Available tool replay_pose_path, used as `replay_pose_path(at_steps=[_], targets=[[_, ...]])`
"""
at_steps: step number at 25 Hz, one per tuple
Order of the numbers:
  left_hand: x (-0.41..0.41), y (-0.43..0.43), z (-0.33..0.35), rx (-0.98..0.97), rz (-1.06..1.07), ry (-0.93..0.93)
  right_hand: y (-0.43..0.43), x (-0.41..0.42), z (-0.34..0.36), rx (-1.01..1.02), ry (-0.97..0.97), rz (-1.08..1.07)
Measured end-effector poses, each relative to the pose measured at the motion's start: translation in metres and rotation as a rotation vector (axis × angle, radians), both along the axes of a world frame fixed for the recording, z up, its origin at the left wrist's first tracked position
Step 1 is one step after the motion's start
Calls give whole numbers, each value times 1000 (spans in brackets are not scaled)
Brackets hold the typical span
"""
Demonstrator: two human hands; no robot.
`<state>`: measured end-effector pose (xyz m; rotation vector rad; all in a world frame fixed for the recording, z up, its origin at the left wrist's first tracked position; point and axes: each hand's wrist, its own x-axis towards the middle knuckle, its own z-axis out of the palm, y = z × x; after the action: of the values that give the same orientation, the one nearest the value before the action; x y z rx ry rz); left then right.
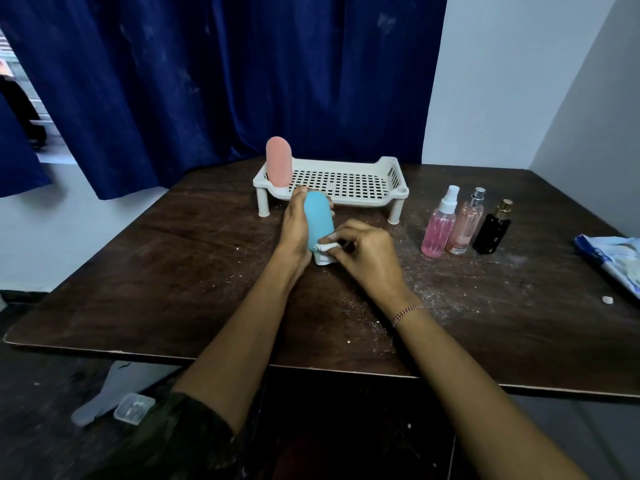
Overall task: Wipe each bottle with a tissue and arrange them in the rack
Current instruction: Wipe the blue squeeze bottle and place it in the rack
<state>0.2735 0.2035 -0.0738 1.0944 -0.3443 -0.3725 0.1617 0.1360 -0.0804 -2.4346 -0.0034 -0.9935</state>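
One pink bottle (278, 161) is already stood in the rack (398, 195). The blue bottle (318, 220) is gripped by the left hand (294, 230) in front of the rack, and a tissue (325, 247), pinched in the right hand (363, 247), is pressed on it. Three small bottles (464, 226) are left waiting on the surface (173, 271).

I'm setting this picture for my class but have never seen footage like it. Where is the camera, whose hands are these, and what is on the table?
No machine here: one camera sits on a person's head, looking down at their own arms. The left hand grips a blue bottle; the right hand pinches a rolled tissue against its lower end. On the dark table stands a white perforated rack with a pink bottle upright at its left end. Right of it stand a pink spray bottle, a pink perfume bottle and a black bottle. A tissue pack lies at the far right.
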Motion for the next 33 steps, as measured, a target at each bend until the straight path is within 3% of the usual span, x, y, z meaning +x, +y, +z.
replay_pose_path(at_steps=[5, 9, 14, 25, 29, 33], targets=[[2, 2, 1, 22, 12, 17, 0, 2, -4, -48, 33, 37], [-2, 0, 0, 3, -39, -28, 2, 3, -5, -123, -83, -36], [-5, -3, -1, 22, -41, -67, 2, 3, 0, -40, -194, -81], [5, 10, 7, -75, 59, 49, -1, 6, -8, -52, -2, 104], [0, 9, 8, -102, -26, 85, -1, 5, -5, -87, -108, 57], [-6, 6, 7, -47, -166, 79, -2, 3, 1, 46, -222, -24]])
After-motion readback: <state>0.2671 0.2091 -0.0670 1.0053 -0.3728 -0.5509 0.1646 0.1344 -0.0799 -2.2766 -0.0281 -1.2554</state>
